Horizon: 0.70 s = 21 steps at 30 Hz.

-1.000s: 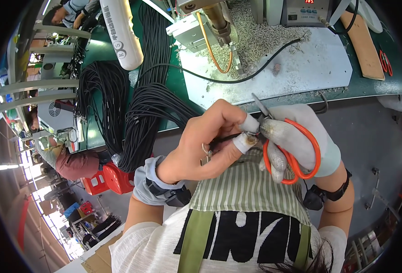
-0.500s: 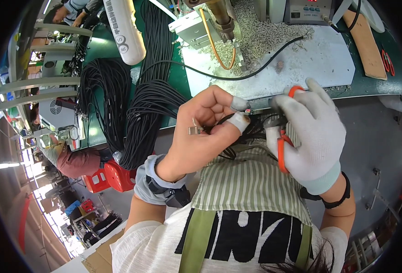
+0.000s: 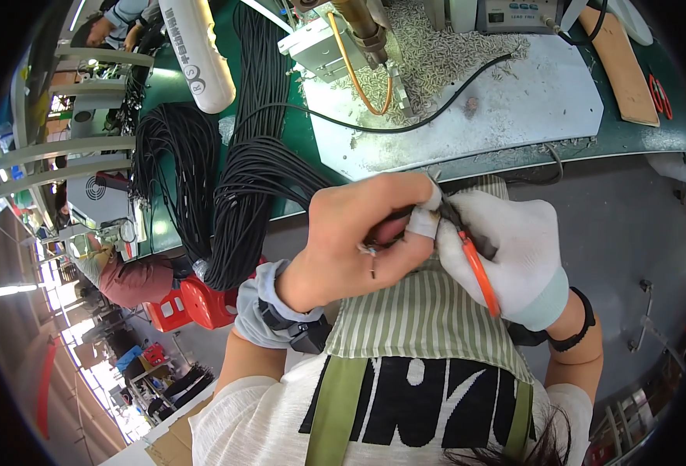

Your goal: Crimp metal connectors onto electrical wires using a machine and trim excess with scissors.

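My left hand (image 3: 350, 233) is bare apart from white covers on the thumb and fingertip. Its fingers are closed in a pinch on a black cable, mostly hidden behind them; a small metal end (image 3: 369, 252) pokes out by the palm. My right hand (image 3: 521, 248), in a white glove, is closed around scissors with orange handles (image 3: 479, 272). Their blades are hidden where both hands' fingertips meet, above my green-striped apron (image 3: 413, 318).
Bundles of black cables (image 3: 261, 186) lie on the green table at left. Ahead, a machine (image 3: 362, 35) stands over a white board (image 3: 343, 147) strewn with small cut bits; one cable crosses it. Red-handled scissors (image 3: 658, 97) and a brown strip (image 3: 618, 70) lie at right.
My right hand has turned and moved left and down, bringing the scissors to my left fingertips. The left hand has rolled over and shifted slightly right. A cable loop now shows at the table's front edge.
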Available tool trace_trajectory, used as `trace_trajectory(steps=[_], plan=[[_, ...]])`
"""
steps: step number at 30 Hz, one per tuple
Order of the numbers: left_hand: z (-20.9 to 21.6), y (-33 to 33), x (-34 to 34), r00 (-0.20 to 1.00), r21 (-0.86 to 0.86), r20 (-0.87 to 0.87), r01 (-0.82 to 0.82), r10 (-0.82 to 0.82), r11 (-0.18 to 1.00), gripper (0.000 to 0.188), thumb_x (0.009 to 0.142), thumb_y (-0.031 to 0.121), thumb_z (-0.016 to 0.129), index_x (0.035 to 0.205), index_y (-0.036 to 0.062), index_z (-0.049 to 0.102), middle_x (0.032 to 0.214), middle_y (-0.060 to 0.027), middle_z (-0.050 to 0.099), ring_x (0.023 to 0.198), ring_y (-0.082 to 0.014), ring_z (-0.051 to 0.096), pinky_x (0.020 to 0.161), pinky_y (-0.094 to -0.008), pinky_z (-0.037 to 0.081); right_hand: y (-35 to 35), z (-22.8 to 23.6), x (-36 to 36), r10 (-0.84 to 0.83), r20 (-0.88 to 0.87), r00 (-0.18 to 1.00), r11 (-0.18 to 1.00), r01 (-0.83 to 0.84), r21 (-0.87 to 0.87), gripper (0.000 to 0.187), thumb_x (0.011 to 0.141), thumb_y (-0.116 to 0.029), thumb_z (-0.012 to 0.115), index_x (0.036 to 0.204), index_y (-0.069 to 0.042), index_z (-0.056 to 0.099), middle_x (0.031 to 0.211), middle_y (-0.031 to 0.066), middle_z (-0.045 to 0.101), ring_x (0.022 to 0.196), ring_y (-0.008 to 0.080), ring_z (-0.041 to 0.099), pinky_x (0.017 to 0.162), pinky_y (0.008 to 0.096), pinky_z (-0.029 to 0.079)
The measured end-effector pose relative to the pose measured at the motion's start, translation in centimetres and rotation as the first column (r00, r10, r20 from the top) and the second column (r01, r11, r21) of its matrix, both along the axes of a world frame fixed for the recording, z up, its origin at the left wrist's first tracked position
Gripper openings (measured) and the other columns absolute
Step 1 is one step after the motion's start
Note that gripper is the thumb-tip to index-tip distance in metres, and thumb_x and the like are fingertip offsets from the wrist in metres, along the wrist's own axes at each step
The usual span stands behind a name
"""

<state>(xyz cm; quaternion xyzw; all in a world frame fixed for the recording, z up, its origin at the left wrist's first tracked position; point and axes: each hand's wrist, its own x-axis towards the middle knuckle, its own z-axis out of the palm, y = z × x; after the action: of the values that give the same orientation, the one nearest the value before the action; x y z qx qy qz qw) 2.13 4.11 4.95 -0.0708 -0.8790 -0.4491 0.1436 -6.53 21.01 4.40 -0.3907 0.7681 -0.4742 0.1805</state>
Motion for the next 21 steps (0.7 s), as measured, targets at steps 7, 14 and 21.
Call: trace_trajectory(steps=[7,14,21], plan=[[-0.5,0.8,-0.7,0.947,0.533,0.282,-0.288,0.155,0.795,0.018,0.080,-0.007,0.063,0.093,0.0005,0.053,0.069,0.0063,0.053,0.060,0.0033,0.039,0.053,-0.0130,0.029,-0.4,-0.2,-0.2,-0.072,-0.139,0.988,0.994,0.060,-0.087,0.014,0.075,-0.007,0.067,0.087,-0.001,0.064,0.060,0.0104,0.055,0.047,0.0225,0.054,0.048,0.0298,0.043],[-0.5,0.5,-1.0,0.920,0.462,0.355,-0.326,0.165,0.825,0.015,0.082,-0.006,0.061,0.093,-0.0002,0.053,0.080,-0.0010,0.062,0.069,-0.0007,0.053,0.062,-0.0152,0.041,-0.5,-1.5,-0.3,-0.115,-0.411,0.904,0.990,0.136,0.023,0.024,0.068,-0.006,0.069,0.092,-0.002,0.064,0.069,0.0104,0.059,0.058,0.0269,0.058,0.055,0.0336,0.046],[-1.4,0.2,-1.3,0.915,0.592,0.392,-0.330,0.096,0.735,0.015,0.082,-0.008,0.059,0.093,0.0000,0.054,0.083,-0.0030,0.064,0.072,-0.0021,0.057,0.065,-0.0160,0.044,-1.2,-3.1,-0.2,-0.149,-0.382,0.912,0.988,0.127,-0.083,0.022,0.070,-0.007,0.070,0.091,-0.002,0.064,0.067,0.0099,0.060,0.055,0.0272,0.058,0.053,0.0316,0.046]])
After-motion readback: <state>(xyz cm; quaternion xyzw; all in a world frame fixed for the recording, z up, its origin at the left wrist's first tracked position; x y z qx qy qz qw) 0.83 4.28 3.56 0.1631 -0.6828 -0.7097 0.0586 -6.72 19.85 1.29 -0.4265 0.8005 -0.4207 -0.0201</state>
